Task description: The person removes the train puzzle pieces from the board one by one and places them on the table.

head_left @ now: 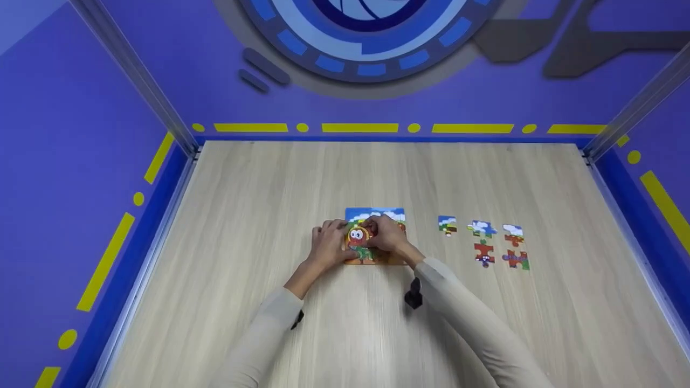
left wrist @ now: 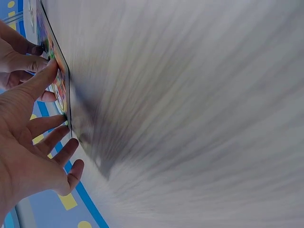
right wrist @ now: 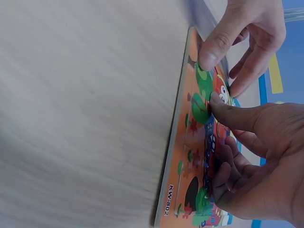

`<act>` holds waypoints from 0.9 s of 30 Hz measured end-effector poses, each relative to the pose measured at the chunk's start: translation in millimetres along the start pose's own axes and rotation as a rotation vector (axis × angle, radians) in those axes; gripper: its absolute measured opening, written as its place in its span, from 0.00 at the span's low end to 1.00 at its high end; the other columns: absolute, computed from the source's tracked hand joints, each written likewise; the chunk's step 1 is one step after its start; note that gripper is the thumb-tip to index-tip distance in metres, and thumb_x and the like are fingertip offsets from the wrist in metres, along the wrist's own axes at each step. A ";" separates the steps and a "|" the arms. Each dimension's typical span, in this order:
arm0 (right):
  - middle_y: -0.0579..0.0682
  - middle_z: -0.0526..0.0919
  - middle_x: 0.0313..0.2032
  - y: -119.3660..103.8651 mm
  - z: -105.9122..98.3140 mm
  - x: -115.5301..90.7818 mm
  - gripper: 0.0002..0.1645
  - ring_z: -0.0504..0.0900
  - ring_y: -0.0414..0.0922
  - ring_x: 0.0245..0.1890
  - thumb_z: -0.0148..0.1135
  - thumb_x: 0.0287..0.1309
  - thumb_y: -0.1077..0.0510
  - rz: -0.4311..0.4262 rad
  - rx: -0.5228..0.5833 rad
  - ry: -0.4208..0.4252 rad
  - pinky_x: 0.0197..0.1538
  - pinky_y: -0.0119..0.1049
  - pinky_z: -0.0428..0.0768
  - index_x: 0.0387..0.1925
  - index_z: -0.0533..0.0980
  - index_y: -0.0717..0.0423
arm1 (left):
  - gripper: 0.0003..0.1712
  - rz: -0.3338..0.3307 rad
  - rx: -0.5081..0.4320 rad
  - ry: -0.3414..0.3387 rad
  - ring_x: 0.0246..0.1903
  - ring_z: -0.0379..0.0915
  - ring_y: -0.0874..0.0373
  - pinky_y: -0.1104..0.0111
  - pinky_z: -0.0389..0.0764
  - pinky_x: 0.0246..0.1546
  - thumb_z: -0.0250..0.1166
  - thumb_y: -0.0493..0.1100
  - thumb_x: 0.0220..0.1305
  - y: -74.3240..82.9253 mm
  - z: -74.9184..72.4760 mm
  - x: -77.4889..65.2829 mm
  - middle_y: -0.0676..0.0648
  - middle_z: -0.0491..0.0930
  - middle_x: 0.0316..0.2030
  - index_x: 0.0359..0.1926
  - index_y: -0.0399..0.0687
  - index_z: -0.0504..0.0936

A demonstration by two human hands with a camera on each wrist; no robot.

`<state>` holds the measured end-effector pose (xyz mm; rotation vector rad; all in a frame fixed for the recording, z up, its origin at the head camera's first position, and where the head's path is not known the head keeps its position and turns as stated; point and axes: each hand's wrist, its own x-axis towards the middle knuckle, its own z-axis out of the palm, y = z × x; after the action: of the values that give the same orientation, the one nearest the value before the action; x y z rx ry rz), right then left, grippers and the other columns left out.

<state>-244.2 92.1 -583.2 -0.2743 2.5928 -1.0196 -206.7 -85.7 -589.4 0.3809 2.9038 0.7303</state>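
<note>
Puzzle board (head_left: 364, 255) lying flat on the bench (head_left: 269, 215), left hand (head_left: 326, 244) pressing its left side with fingers spread, right hand (head_left: 389, 235) pressing by the thumb, any pinch impossible to tell, loose pieces (head_left: 484, 252) lying rightward.

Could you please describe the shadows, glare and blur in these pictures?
Head view: soft sheen on the near table, loose puzzle pieces too small for fine detail; right wrist: lettering on the puzzle board legible, table grain blurred; left wrist: dark shadow beside the board, table grain smeared into streaks.
</note>
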 end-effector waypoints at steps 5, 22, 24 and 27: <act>0.57 0.82 0.43 0.2 -1.6 -0.1 0.24 0.76 0.46 0.41 0.74 0.56 0.65 -0.012 0.009 -0.010 0.48 0.42 0.78 0.54 0.80 0.62 | 0.42 -0.006 0.008 0.000 0.68 0.65 0.43 0.44 0.63 0.63 0.77 0.53 0.57 0.0 -0.6 -0.4 0.42 0.74 0.67 0.69 0.41 0.75; 0.57 0.81 0.38 0.5 -1.6 -0.5 0.22 0.74 0.42 0.34 0.75 0.53 0.68 -0.028 0.068 0.013 0.38 0.33 0.72 0.50 0.77 0.59 | 0.47 -0.001 0.055 -0.012 0.70 0.63 0.43 0.44 0.63 0.63 0.81 0.55 0.50 0.8 -7.3 7.5 0.43 0.71 0.70 0.67 0.41 0.76; 0.56 0.81 0.37 1.0 -0.6 -1.3 0.21 0.74 0.42 0.34 0.75 0.54 0.67 -0.028 0.072 0.026 0.39 0.33 0.71 0.49 0.77 0.59 | 0.49 -0.007 0.066 -0.032 0.71 0.61 0.43 0.44 0.63 0.64 0.81 0.56 0.50 1.2 -8.2 8.5 0.43 0.69 0.72 0.69 0.40 0.74; 0.56 0.83 0.36 2.5 0.3 -2.4 0.19 0.76 0.43 0.33 0.74 0.55 0.67 -0.051 0.098 0.043 0.37 0.32 0.72 0.48 0.77 0.60 | 0.51 -0.012 0.082 -0.051 0.73 0.59 0.42 0.43 0.62 0.65 0.81 0.57 0.49 1.7 -8.9 9.9 0.42 0.67 0.74 0.70 0.40 0.73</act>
<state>-242.0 94.5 -584.6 -0.2977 2.5766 -1.1789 -217.4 -85.5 -581.3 0.3840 2.8923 0.5921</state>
